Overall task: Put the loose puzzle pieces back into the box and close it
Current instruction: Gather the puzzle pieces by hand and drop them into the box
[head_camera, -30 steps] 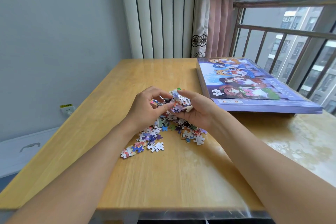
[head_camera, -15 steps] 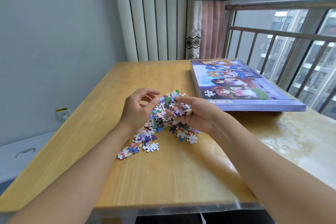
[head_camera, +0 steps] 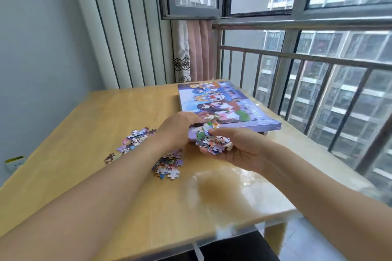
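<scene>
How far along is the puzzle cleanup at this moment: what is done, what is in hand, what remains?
Done: nothing visibly boxed; the puzzle box lies with its lid on. In hand: the right hand cups a handful of pieces, and the left hand reaches to the box's near edge beside it. Left: two loose piles remain on the table, then opening, filling and closing.

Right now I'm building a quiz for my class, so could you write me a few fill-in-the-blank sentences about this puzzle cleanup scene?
1. The right hand cups a heap of puzzle ____.
2. The box lies on the table with its lid ____.
3. The box sits on the side of the table nearest the ____.
4. Loose pieces on the table lie to the ____ of the box.

Missing words: pieces; shut; window; left
</scene>
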The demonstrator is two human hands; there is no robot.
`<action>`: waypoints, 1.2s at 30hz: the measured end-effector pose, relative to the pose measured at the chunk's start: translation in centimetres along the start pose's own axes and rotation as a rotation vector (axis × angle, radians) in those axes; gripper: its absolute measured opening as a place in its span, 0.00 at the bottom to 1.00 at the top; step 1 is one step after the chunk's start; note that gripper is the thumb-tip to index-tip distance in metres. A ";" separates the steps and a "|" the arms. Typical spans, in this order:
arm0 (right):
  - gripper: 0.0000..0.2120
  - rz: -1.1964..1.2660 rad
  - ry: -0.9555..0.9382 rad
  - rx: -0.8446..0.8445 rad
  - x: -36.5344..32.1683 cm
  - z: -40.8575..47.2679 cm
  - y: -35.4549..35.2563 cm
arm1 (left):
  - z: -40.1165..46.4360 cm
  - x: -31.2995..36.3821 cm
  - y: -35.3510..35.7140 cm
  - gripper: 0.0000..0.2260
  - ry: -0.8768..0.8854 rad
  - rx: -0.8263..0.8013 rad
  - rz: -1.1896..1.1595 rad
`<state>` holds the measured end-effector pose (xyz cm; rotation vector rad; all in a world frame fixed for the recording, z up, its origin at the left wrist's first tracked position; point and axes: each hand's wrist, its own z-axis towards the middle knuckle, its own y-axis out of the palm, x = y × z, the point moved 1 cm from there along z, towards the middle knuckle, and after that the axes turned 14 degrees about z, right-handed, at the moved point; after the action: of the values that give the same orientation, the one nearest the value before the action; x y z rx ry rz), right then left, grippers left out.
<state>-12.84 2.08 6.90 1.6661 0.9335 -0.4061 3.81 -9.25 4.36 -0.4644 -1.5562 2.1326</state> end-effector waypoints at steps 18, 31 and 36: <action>0.08 0.183 -0.200 0.319 -7.8 4.2 0.4 | 5.4 1.1 -5.6 0.08 -0.189 0.280 -0.446; 0.17 -0.038 -0.353 0.328 -9.0 7.3 3.0 | 4.7 0.0 -9.1 0.08 -0.210 0.306 -0.592; 0.18 -1.055 -0.450 0.278 -9.7 5.7 1.2 | 4.3 -0.1 -9.5 0.05 -0.211 0.369 -0.567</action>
<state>-16.87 -6.87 12.63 1.0953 1.3834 -1.5996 3.23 -10.34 14.71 0.3034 -1.1644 1.9781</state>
